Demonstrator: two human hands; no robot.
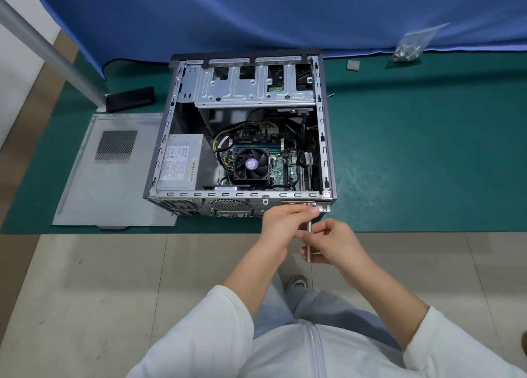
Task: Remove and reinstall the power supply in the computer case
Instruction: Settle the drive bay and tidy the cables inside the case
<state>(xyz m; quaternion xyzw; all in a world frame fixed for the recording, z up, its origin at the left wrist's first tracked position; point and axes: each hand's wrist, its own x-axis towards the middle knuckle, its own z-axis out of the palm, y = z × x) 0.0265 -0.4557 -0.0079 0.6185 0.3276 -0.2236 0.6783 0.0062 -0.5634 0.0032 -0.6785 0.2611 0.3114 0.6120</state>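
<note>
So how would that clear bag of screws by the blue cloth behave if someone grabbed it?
The bag of screws would probably sag and shift, since its thin film looks crumpled. The metal pieces bunched at its bottom suggest it is heavy for its size, and unlikely to roll.

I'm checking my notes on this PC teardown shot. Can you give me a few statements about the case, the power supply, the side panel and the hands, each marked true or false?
1. The power supply sits inside the computer case. True.
2. The side panel is fitted on the case. False: it lies flat on the green mat, left of the case.
3. Both hands hold the screwdriver at the case's near right corner. True: left hand near the tip, right hand lower down.
4. The bag of screws lies inside the case. False: it lies on the mat, far right.
</note>
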